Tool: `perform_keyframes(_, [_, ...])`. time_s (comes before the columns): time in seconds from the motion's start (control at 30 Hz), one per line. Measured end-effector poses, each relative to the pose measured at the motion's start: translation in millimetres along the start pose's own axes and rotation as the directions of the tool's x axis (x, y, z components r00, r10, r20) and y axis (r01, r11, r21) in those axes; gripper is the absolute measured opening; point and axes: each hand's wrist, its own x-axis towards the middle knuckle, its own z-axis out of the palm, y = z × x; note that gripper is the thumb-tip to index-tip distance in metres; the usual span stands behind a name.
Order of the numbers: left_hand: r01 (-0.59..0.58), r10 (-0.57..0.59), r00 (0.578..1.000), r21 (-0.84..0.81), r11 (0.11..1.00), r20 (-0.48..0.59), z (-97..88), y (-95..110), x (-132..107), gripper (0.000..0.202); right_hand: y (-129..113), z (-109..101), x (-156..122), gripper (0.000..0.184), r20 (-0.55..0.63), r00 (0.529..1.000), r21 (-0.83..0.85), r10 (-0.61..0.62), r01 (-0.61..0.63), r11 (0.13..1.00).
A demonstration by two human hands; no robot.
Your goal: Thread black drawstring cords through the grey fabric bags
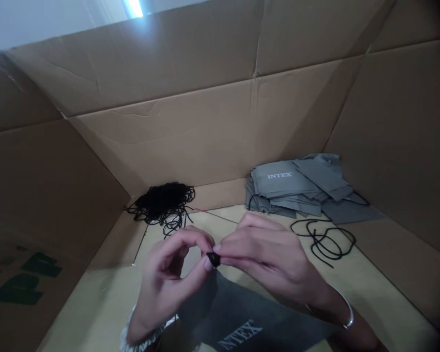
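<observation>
My left hand [168,274] and my right hand [267,256] meet in the middle, both pinching a small black piece [213,259] between their fingertips; it looks like a cord end or a stopper, too small to name. Below the hands lies a grey fabric bag [238,313] printed INTEX, and the black piece sits at its upper edge. A thin bracelet circles my right wrist.
Cardboard walls [190,132] enclose the work surface on three sides. A tangle of black cords [163,203] lies at the back left. A stack of grey INTEX bags [297,188] rests at the back right, with loose black cord [324,239] in front of it.
</observation>
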Motion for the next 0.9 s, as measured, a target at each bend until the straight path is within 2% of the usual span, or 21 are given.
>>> perform_keyframes(0.1, [0.062, -0.061, 0.998, -0.067, 0.996, 0.018, 1.1, 0.7, 1.1, 0.012, -1.7, -1.1, -1.3, 0.010, 0.024, 1.000, -0.107, -0.010, 0.012, 0.994])
perform_keyframes(0.17, [0.095, -0.093, 0.995, -0.112, 0.989, 0.024, 1.4, 0.3, 1.5, 0.010, 0.4, 0.8, -1.6, 0.008, 0.017, 1.000, -0.096, -0.015, 0.017, 0.995])
perform_keyframes(0.23, [0.119, -0.117, 0.993, -0.146, 0.982, 0.024, 1.2, -0.9, 1.4, 0.007, 4.2, 4.2, -1.4, 0.006, 0.001, 1.000, -0.007, 0.011, -0.011, 1.000])
perform_keyframes(0.33, [0.157, -0.155, 0.988, -0.189, 0.969, 0.029, 0.6, -3.7, 1.0, 0.004, 9.1, 9.0, -0.6, 0.004, -0.011, 0.987, 0.188, 0.161, -0.156, 0.970])
perform_keyframes(0.4, [0.179, -0.176, 0.984, -0.227, 0.957, 0.035, 0.6, -5.2, 0.8, 0.004, 10.8, 10.2, 0.2, 0.002, 0.048, 0.950, 0.348, 0.309, -0.306, 0.886])
perform_keyframes(0.47, [0.203, -0.194, 0.979, -0.291, 0.935, 0.060, 1.2, -6.0, 1.1, 0.004, 11.5, 9.7, 1.4, 0.005, 0.188, 0.888, 0.517, 0.420, -0.453, 0.726])
perform_keyframes(0.53, [0.235, -0.212, 0.972, -0.362, 0.902, 0.104, 2.2, -6.2, 2.0, 0.004, 11.4, 8.2, 2.9, 0.010, 0.306, 0.833, 0.619, 0.462, -0.543, 0.568])
perform_keyframes(0.57, [0.251, -0.219, 0.968, -0.388, 0.887, 0.124, 2.6, -6.2, 2.5, 0.004, 11.2, 7.3, 3.6, 0.011, 0.325, 0.820, 0.631, 0.471, -0.559, 0.538])
perform_keyframes(0.6, [0.262, -0.226, 0.965, -0.405, 0.876, 0.136, 2.9, -6.3, 3.0, 0.004, 10.9, 6.4, 4.1, 0.012, 0.316, 0.818, 0.615, 0.480, -0.562, 0.553])
perform_keyframes(0.67, [0.277, -0.247, 0.961, -0.409, 0.870, 0.126, 3.1, -6.6, 3.9, 0.003, 10.0, 4.4, 4.6, 0.011, 0.235, 0.839, 0.509, 0.490, -0.536, 0.673])
perform_keyframes(0.77, [0.312, -0.303, 0.949, -0.367, 0.876, 0.082, 2.9, -6.9, 4.8, 0.002, 9.0, 1.7, 3.6, 0.005, 0.097, 0.905, 0.284, 0.414, -0.423, 0.860])
perform_keyframes(0.83, [0.339, -0.338, 0.939, -0.337, 0.878, 0.064, 3.0, -6.6, 5.4, 0.004, 8.6, 0.8, 2.3, 0.004, 0.058, 0.945, 0.189, 0.322, -0.327, 0.926])
perform_keyframes(0.9, [0.354, -0.356, 0.933, -0.328, 0.876, 0.055, 3.7, -6.0, 6.3, 0.006, 8.4, 0.9, 1.1, 0.004, 0.042, 0.965, 0.136, 0.260, -0.264, 0.955])
